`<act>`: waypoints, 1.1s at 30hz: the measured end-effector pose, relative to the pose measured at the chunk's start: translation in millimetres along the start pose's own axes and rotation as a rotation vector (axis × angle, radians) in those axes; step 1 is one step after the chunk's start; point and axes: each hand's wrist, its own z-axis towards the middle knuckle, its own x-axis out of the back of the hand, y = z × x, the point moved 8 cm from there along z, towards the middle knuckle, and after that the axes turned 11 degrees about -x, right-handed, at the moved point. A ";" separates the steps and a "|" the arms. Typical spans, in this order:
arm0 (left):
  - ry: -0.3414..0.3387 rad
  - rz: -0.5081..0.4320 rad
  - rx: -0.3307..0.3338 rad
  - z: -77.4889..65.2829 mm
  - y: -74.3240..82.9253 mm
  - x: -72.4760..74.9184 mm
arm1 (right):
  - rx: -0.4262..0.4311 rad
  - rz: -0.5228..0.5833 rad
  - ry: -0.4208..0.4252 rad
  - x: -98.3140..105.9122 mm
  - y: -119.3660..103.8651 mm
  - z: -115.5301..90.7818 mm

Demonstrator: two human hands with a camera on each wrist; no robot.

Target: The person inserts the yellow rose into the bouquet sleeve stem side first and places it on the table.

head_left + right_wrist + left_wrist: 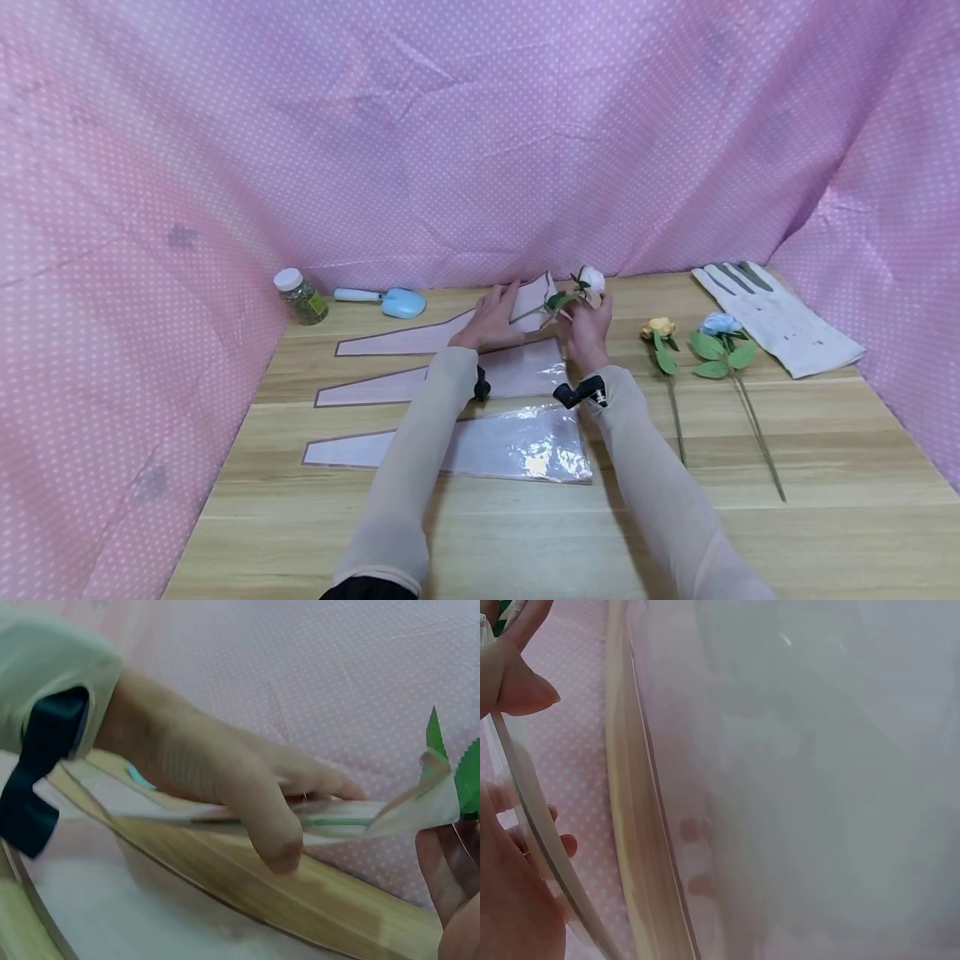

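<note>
In the head view my left hand [491, 321] grips the farthest clear bouquet sleeve [401, 340], which is raised at its wide end. The thumb lies on the near side of the film in the right wrist view. A white artificial rose [592, 280] has its green stem [337, 822] inside that sleeve, while bloom and leaves stick out of the mouth. My right hand [587, 333] holds the rose close below its bloom, its fingers beside the sleeve's mouth; its exact grip is partly hidden. Two more flat sleeves, the middle one [517, 371] and the near one [517, 446], lie below.
A yellow rose [658, 327] and a blue rose [722, 323] lie to the right, near white work gloves [787, 325]. At the back left are a lidded jar [302, 298] and a blue trowel [402, 303]. Pink dotted cloth [480, 150] hangs behind the wooden table [525, 533].
</note>
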 end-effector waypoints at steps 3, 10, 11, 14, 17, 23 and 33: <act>0.012 -0.014 0.015 -1.5 -1.5 1.3 | 0.030 -0.095 -0.018 0.1 -5.8 -1.3; 0.040 -0.027 0.031 -4.6 -4.0 5.6 | 0.063 -0.252 -0.104 -5.2 -19.1 -6.5; 0.039 -0.028 0.030 -4.9 -4.1 5.7 | 0.065 -0.256 -0.120 -5.8 -20.5 -7.1; 0.037 -0.026 0.029 -5.6 -4.7 6.1 | 0.069 -0.259 -0.166 -7.7 -24.3 -9.6; 0.034 -0.018 0.032 -6.0 -5.3 6.1 | 0.078 -0.278 -0.202 -9.3 -27.8 -12.3; 0.050 -0.019 0.015 -7.0 -4.3 7.8 | 0.068 -0.327 -0.226 -9.6 -31.9 -13.9; 0.050 -0.001 0.016 -7.9 -2.0 9.1 | 0.057 -0.342 -0.215 -7.6 -36.6 -12.0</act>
